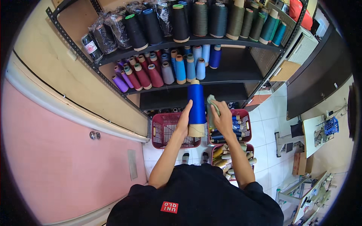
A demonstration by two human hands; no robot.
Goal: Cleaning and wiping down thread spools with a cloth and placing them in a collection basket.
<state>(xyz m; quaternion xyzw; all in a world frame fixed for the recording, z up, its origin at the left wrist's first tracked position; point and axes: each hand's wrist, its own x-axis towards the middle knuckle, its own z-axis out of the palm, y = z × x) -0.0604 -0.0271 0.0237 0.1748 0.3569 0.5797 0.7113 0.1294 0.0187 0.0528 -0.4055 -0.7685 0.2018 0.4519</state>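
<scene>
A large cone of bright blue thread (196,103) stands upright in front of me, its pale cardboard core showing at both ends. My left hand (184,119) grips the cone along its left side, fingers partly hidden behind it. Just right of the cone, my right hand (224,118) is closed on a pale green cloth (210,100), whose folds stick out above the fingers and hang down toward the cone. A small gap shows between the right hand and the blue thread.
Black shelving (233,69) ahead carries dark cones above and purple, red, grey and blue cones (181,69) below. Beneath are a dark red basket (155,132), another basket (247,126) of blue and dark spools, and a third (251,149) of olive and cream cones. A pink door (71,150) stands left.
</scene>
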